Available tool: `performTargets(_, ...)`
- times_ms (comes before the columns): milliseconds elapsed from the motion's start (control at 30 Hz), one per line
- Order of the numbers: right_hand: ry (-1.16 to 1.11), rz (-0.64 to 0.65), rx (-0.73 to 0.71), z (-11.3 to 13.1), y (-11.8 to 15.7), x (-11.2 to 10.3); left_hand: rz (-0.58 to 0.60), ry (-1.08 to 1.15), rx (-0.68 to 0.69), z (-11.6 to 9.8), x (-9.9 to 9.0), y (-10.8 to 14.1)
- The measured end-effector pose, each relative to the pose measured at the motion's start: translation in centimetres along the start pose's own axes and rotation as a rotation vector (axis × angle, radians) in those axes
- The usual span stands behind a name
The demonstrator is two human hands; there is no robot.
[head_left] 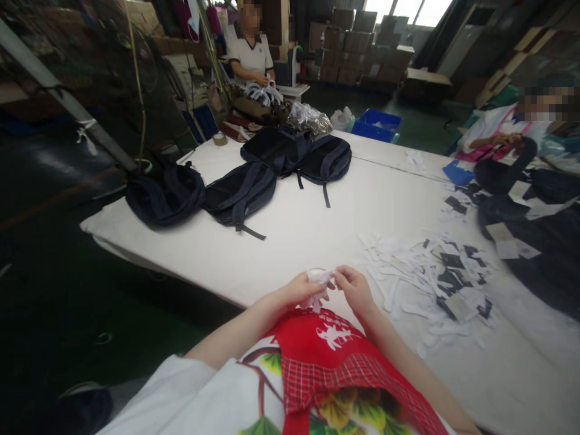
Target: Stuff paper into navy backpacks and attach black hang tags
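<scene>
Both my hands meet at the table's front edge, just above my red apron. My left hand (302, 291) is closed around a crumpled white strip of material (319, 277), part of which hangs below the fingers. With bent fingers, my right hand (356, 291) pinches the same white material at its right end. To the right of my hands, a loose pile of white strips (393, 266) with dark and pale tags (453, 260) is spread over the white table (335, 232).
Dark backpacks (165, 193) lie along the table's far left side. At the right edge are more dark bags (539, 241) and a seated person (512, 136). Another person (251, 57) works behind the table, near a blue bin (377, 125). A metal pole (67, 90) slants at the left.
</scene>
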State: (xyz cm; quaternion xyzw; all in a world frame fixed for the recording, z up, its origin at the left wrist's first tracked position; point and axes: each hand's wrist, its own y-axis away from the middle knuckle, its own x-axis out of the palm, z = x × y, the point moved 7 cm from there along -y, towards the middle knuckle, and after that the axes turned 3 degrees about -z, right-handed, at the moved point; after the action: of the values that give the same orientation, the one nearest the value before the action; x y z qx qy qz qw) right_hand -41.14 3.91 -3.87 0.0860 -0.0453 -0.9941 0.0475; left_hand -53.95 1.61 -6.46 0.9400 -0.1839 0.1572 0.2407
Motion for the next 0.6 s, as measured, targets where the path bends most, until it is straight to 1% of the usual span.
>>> performTargets(133,-0.156,-0.273,-0.016,-0.3,-0.6,-2.7,-0.034,-0.105,-0.049,0.1,-0.2,0.1)
performTargets(200,-0.24,-0.355,-0.002,-0.7,-0.9,-3.6,-0.017,-0.144,-0.083,0.3,-0.3,0.1)
performTargets(300,-0.413,-0.376,0.106,-1.8,-1.4,-4.1,0.022,-0.148,-0.096,0.3,-0.5,0.0)
performTargets(367,-0.512,-0.403,0.162,-2.4,-1.6,-4.5,-0.004,-0.129,-0.088,0.1,-1.1,0.0)
performTargets(467,-0.593,-0.447,0.181,-2.8,-1.9,-5.3,-0.042,-0.154,-0.083,-0.3,-1.8,0.0)
performTargets(533,-0.634,-0.474,0.205,-3.2,-2.1,-6.0,-0.035,-0.197,-0.078,-0.6,-2.0,0.0)
performTargets(600,-0.664,-0.512,0.236,-3.5,-2.3,-7.2,-0.033,-0.234,-0.081,-0.7,-2.4,0.0)
